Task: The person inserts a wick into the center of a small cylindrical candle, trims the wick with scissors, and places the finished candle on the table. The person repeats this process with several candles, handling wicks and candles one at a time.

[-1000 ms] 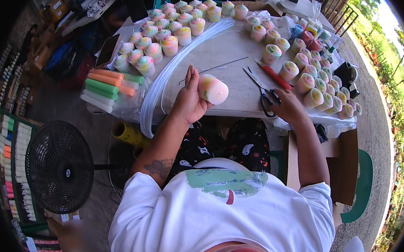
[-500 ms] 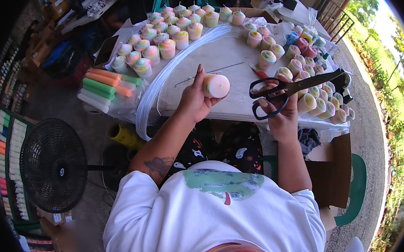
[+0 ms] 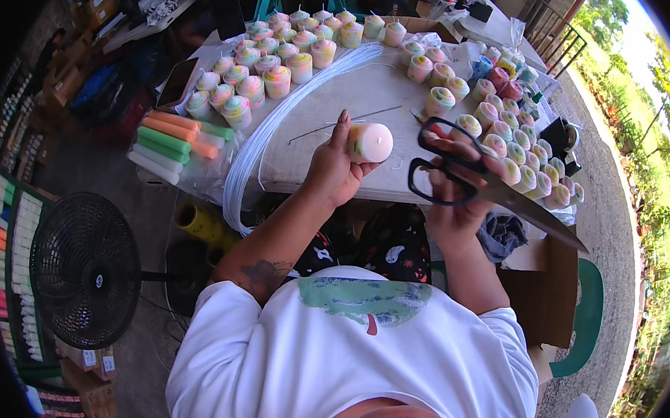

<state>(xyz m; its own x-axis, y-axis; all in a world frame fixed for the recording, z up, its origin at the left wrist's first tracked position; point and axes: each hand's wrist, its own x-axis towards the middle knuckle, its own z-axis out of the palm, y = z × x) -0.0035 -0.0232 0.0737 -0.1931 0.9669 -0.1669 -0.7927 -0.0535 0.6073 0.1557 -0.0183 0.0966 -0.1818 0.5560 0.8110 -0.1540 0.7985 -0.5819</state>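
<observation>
My left hand (image 3: 333,170) is closed round a short pale pink candle (image 3: 374,144), tilted so its flat end with a small wick stub faces up. My right hand (image 3: 459,210) grips large dark-handled scissors (image 3: 528,209). Their blades look closed and point right and toward me. Apart from each other, both hands hover over the table's near edge. Beyond my left hand a thin metal rod (image 3: 309,135) lies on the white table (image 3: 316,91). A long bundle of white wick strands (image 3: 255,145) curves along to its left.
Swirled pastel candles (image 3: 278,82) stand in rows at the far left, with more candles (image 3: 502,131) at the right. Orange, green and white sticks (image 3: 165,144) lie at the left edge. A black fan (image 3: 86,269) stands left; a cardboard box (image 3: 538,301) and green chair (image 3: 587,320) are right.
The scissors have swung round, from blades pointing up and right to blades pointing down and right. My left hand has shifted slightly right with the candle.
</observation>
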